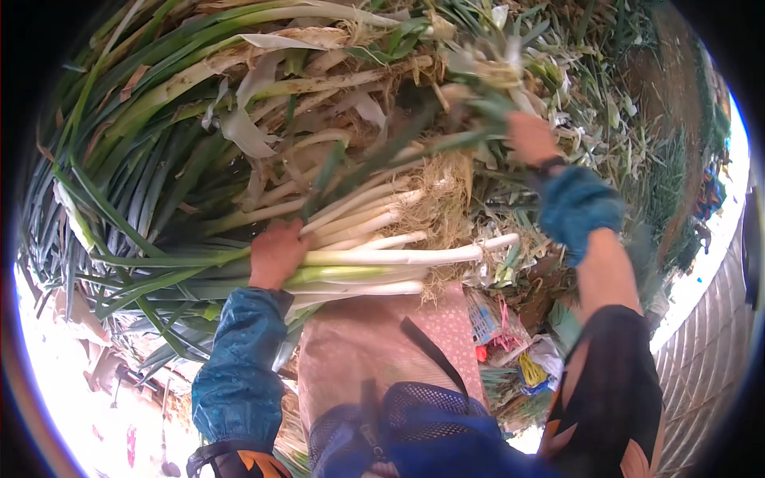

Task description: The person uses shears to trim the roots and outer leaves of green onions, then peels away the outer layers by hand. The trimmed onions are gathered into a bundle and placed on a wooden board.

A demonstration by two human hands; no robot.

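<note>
My left hand (278,254) grips a bunch of long green onions (382,257) around the stalks, above my lap. Their white stalks and pale, stringy roots (442,191) point right, while the green tops trail left. One stalk near the front is clean and bright white. Farther right and higher, my right hand (531,138) is blurred and closed around green leaves (493,116), which streak back toward the bunch. Its fingertips are hidden. Both forearms wear teal sleeve covers (242,358).
A heap of unpeeled green onions (173,89) with soil and dry skins fills the upper left. Peelings (574,95) pile up at the right. A pink patterned apron (382,340) covers my lap. Beside it lie a yellow cord bundle (534,370) and pink string (508,325).
</note>
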